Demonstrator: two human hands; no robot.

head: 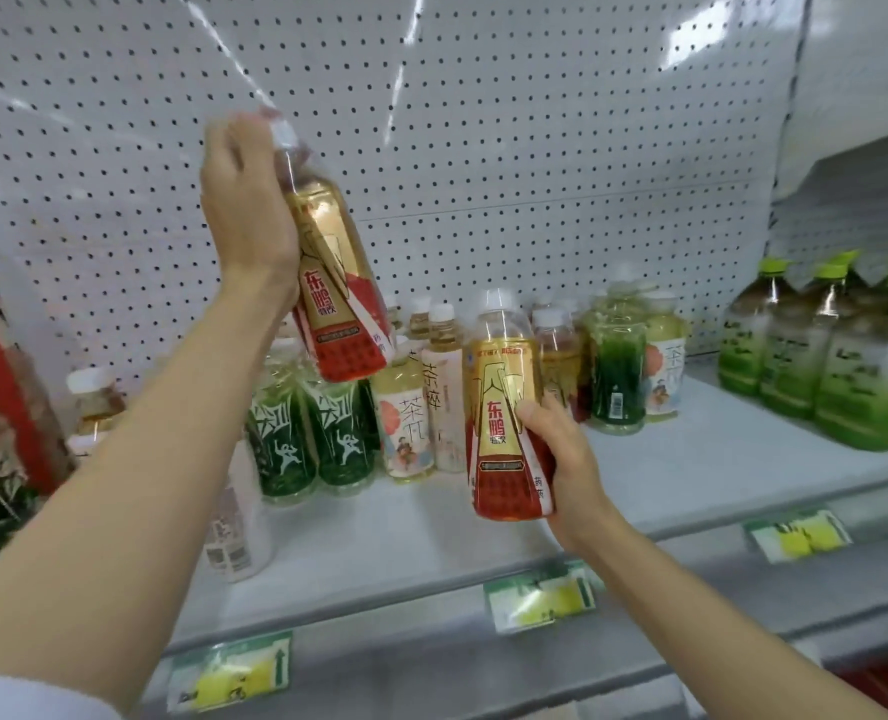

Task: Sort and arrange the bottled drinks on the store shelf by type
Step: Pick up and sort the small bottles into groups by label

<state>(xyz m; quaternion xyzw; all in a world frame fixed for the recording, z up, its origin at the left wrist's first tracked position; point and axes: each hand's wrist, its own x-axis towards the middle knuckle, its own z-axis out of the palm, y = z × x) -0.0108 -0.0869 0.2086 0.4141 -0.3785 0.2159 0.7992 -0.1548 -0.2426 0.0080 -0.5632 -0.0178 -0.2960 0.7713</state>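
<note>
The left hand point(247, 200) is raised in front of the pegboard point(535, 122), its fingers wrapped round the neck and shoulder of a gold-and-red bottle point(338, 283). That bottle is tilted, its white cap up beside the fingertips and its red base hanging down and to the right of the wrist, clear of the shelf point(405, 532).

The right hand point(561, 459) grasps a second gold-and-red bottle point(507, 407) low on its body, thumb across the front of the label and the fingers curled behind it out of sight. This one stands nearly upright, with its base just above the shelf's front part; whether it touches the shelf I cannot tell.

Between the two hands, further back on the shelf, stand two dark green bottles point(307, 439) side by side, directly under the raised bottle's base. Just to their right, close to the left of the right-hand bottle, are pale tea bottles point(416, 418) with white caps. Behind the right thumb stand more bottles, among them a bright green bottle point(617, 371) and another pale one beside it.

Well to the right of the right hand sits a group of big green bottles point(821, 356) with lime caps. Below both wrists, green and yellow price tags point(538, 597) line the shelf edge.
</note>
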